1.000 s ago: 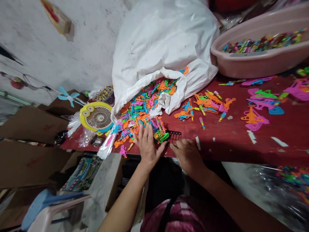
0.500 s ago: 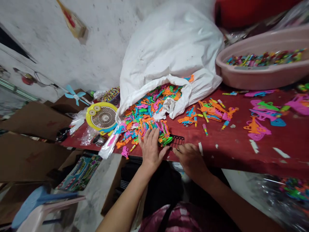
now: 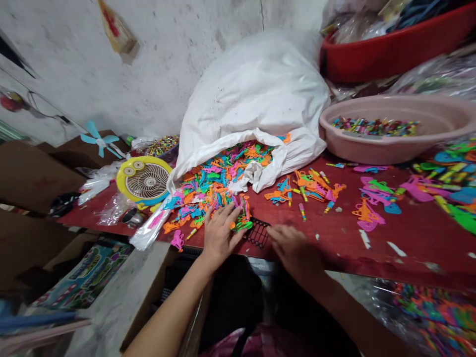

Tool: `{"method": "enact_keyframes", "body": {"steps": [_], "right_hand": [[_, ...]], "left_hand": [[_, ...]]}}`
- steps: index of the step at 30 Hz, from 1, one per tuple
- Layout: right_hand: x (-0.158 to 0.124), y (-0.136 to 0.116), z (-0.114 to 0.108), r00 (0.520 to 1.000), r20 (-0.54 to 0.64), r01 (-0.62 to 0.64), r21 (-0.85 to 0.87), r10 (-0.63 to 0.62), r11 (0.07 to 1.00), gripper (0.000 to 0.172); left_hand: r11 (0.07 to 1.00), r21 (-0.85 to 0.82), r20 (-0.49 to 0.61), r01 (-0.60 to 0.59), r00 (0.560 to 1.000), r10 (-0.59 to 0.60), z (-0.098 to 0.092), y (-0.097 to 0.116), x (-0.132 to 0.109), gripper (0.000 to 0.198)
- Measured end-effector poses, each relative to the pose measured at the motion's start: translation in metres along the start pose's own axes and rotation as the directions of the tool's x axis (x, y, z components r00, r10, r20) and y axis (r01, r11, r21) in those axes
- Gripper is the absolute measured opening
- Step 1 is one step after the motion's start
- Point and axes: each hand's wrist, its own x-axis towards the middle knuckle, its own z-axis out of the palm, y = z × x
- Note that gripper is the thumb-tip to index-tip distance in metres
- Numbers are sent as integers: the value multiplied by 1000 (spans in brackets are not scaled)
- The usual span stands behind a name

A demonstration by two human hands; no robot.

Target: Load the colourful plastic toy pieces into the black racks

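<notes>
Resting left hand open, fingers spread on the pile of plastic toy parts; right hand open (bit blurred), just right of a black plastic grid on the counter.

The right hand is blurred, so its fingers cannot be made out clearly, and whatever lies beneath them is hidden. The fingers of the left hand cover part of the heap of plastic toy pieces. Well right of the fingers, another heap of plastic pieces is cut off at the right.
</notes>
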Motion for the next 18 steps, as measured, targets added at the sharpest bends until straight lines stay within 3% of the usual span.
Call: {"method": "enact_keyframes", "body": {"steps": [3, 5, 7, 13, 18], "right_hand": [[19, 39, -28, 970, 26, -235, -128, 240, 963, 25], [36, 61, -42, 909, 55, -388, -246, 413, 888, 28], [55, 76, -49, 863, 78, -453, -318, 499, 833, 31], [104, 92, -37, 814, 88, -499, -399, 574, 769, 31], [117, 96, -31, 790, 157, -496, -402, 592, 769, 36]], "left_hand": [[993, -77, 14, -93, 995, 94, -4, -15, -1, 46], [986, -116, 31, -123, 991, 128, -5, -22, -1, 45], [983, -142, 43, -116, 992, 123, -6, -25, 0, 48], [983, -181, 2, -34, 999, 35, -12, -16, -3, 83], [980, -95, -52, 173, 983, -178, -12, 3, -5, 67]]}}
